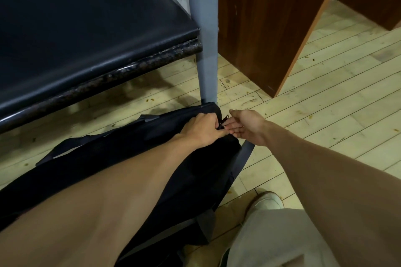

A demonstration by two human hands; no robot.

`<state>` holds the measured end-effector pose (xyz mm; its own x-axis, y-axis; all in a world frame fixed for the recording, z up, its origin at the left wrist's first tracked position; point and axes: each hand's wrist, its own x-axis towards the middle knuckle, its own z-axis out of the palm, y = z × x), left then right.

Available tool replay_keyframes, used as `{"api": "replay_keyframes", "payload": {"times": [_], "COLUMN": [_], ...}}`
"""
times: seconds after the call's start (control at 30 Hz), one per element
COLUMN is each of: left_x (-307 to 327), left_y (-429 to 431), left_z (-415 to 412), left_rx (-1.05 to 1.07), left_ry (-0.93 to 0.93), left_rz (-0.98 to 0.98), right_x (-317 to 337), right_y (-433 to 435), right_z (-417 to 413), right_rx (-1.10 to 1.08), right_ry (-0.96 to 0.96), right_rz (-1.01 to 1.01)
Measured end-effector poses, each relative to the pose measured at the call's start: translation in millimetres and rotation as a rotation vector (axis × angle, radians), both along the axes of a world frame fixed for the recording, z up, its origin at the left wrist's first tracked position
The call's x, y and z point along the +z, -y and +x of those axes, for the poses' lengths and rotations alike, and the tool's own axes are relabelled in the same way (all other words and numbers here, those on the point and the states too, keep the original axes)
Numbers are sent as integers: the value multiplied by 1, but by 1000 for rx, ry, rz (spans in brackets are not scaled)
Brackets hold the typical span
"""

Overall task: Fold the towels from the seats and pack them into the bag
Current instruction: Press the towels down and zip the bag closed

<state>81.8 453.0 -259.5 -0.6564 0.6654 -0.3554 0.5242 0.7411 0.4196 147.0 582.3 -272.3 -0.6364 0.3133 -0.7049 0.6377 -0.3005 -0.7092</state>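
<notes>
Here, bag (134, 158) beneath both hands' fingers (219, 124).

The bag (134, 158) lies on the floor (325, 104) across the lower left and middle of the frame, its far end just before the post (205, 34) that rises through the upper middle. A seat (76, 28) fills the upper left, above and behind the bag. Right of the post, in the upper right, stands a wooden panel (267, 24). Both hands meet at the bag's far end: the left hand (202, 129) on top, the right hand (245, 124) just to its right. A strap (244, 155) runs beside the bag's right edge. A shoe (268, 200) sits on the floor at lower right
</notes>
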Motion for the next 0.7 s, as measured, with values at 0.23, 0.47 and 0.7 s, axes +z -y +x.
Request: {"api": "replay_keyframes", "payload": {"times": [0.23, 0.47, 0.7], "left_x": [-11, -9, -12], "left_y": [-13, -24, -11], "left_z": [-7, -15, -12], "left_rx": [95, 192, 116], "left_ry": [106, 46, -13], "left_rz": [-32, -148, -54], "right_x": [-4, -10, -24], "right_y": [-2, 1, -2], "right_z": [2, 1, 3], "right_rx": [19, 81, -49], "right_ry": [14, 37, 84], "right_rz": [-4, 14, 80]}}
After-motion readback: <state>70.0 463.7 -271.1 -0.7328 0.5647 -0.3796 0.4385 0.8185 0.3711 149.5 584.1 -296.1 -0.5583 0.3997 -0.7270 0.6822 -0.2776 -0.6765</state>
